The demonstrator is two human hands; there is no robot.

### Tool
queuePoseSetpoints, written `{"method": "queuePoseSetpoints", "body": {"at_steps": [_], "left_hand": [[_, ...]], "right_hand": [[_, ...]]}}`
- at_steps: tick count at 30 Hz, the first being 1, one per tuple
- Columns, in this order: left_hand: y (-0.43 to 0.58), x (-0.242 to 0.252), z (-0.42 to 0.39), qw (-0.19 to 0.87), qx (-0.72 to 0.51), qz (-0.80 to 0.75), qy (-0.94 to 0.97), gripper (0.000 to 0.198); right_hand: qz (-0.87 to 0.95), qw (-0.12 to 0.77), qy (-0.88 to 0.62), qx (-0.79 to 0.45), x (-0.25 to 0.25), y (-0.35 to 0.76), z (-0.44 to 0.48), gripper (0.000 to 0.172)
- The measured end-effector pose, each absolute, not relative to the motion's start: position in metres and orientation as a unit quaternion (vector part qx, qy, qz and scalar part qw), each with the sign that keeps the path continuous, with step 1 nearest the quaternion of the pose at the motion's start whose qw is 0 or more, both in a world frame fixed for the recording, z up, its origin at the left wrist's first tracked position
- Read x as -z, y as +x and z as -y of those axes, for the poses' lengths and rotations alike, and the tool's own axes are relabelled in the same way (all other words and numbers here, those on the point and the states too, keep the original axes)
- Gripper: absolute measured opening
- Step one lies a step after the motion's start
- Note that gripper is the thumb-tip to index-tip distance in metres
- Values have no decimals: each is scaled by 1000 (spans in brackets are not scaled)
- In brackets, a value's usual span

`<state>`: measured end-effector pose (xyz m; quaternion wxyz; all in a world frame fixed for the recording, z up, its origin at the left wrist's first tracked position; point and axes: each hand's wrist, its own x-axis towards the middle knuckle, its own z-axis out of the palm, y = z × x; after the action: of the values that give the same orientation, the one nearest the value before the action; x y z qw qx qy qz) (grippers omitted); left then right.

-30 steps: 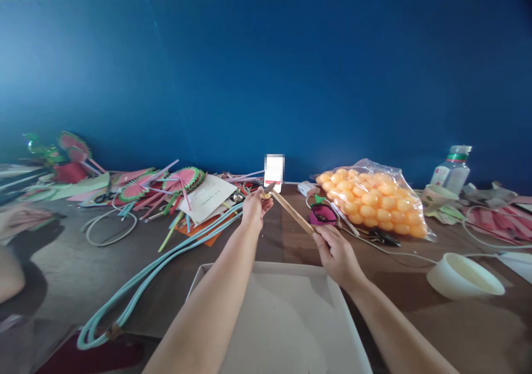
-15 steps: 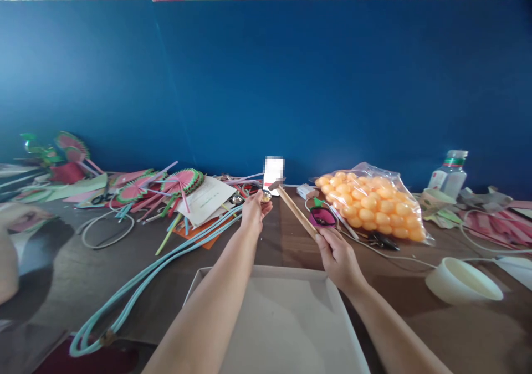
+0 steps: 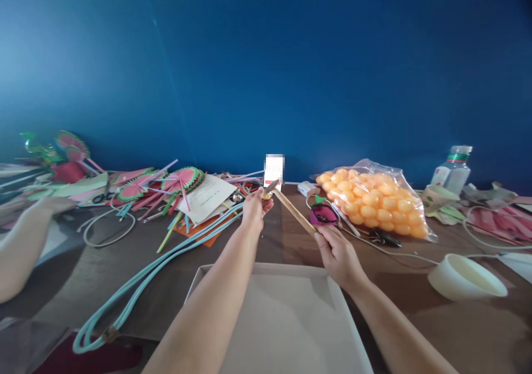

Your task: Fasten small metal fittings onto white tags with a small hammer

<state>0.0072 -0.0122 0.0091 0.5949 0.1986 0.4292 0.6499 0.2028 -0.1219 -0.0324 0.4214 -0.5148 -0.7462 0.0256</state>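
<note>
My right hand [image 3: 338,255] is closed round the wooden handle of a small hammer [image 3: 296,212], which slants up and to the left. The dark hammer head lies against or just over a small shiny gold-coloured piece [image 3: 267,195]; I cannot tell whether they touch. That piece is pinched in the fingers of my left hand [image 3: 252,208], and its exact kind is too small to make out. Right behind both stands a phone [image 3: 273,169] with a bright, partly blurred-out screen. Close to my left hand sits a shiny silver-coloured round thing [image 3: 237,196].
A shallow white box [image 3: 299,318] lies below my arms. Pale blue tubing [image 3: 153,263], watermelon-patterned paper fans [image 3: 183,181] and papers spread leftwards. Rightwards are a bag of orange balls [image 3: 374,199], a purple pouch [image 3: 323,215], a tape roll [image 3: 465,278] and a bottle [image 3: 454,169]. A co-worker's arm [image 3: 25,244] reaches in.
The hammer head has come down and slightly left onto or over the gold-coloured piece. My left hand has barely moved. The co-worker's arm at the left has shifted further into view.
</note>
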Motion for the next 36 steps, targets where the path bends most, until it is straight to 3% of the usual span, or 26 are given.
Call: {"method": "queuePoseSetpoints", "body": {"at_steps": [27,36], "left_hand": [[4,-12,12,598,-658,-418,188,16],[-6,-13,7,547,-700,-431,154,15]], "right_hand": [[710,419,-565,-11,41,211,114,30],[727,277,-628,-9,45,224,110,28]]}}
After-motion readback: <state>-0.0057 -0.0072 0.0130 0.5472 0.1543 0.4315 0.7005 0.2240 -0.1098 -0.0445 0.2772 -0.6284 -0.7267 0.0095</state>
